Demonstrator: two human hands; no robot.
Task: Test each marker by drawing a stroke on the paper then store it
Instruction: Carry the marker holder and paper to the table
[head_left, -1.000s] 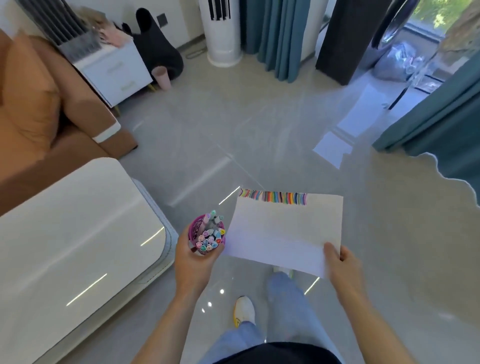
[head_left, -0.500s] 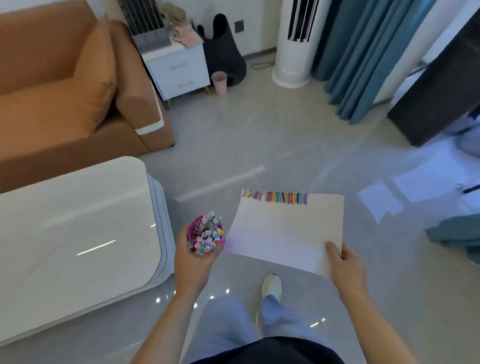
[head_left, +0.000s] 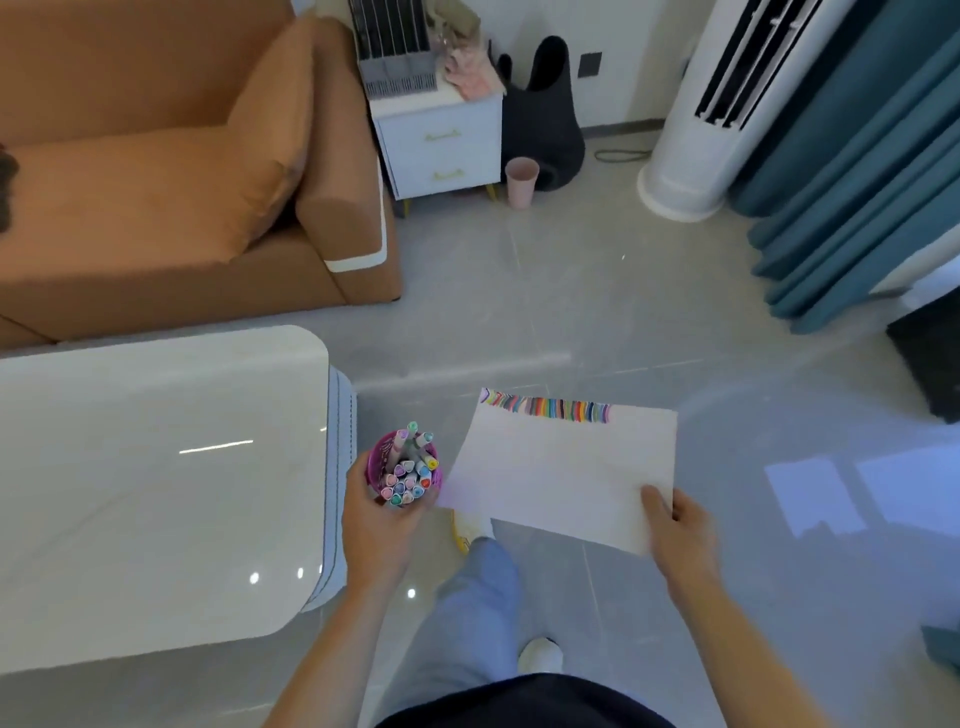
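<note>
My left hand (head_left: 376, 525) grips a pink cup (head_left: 383, 460) packed with several capped markers (head_left: 408, 480), held upright over the floor just off the table's right edge. My right hand (head_left: 675, 530) pinches the near right corner of a white sheet of paper (head_left: 561, 467), held nearly flat in the air. A row of several coloured strokes (head_left: 550, 408) runs along the paper's far edge. The cup and the paper almost touch.
A glossy white table (head_left: 145, 478) lies to my left, an orange sofa (head_left: 156, 182) behind it. Farther off stand a white nightstand (head_left: 441, 145), a pink bin (head_left: 521, 182), a white tower fan (head_left: 701, 114) and teal curtains (head_left: 857, 156). My legs stand on grey tiled floor (head_left: 571, 291).
The view has swung left as I walk: sofa and nightstand came into view, window and dark cabinet slid off right. Both hands keep the same hold on cup and paper.
</note>
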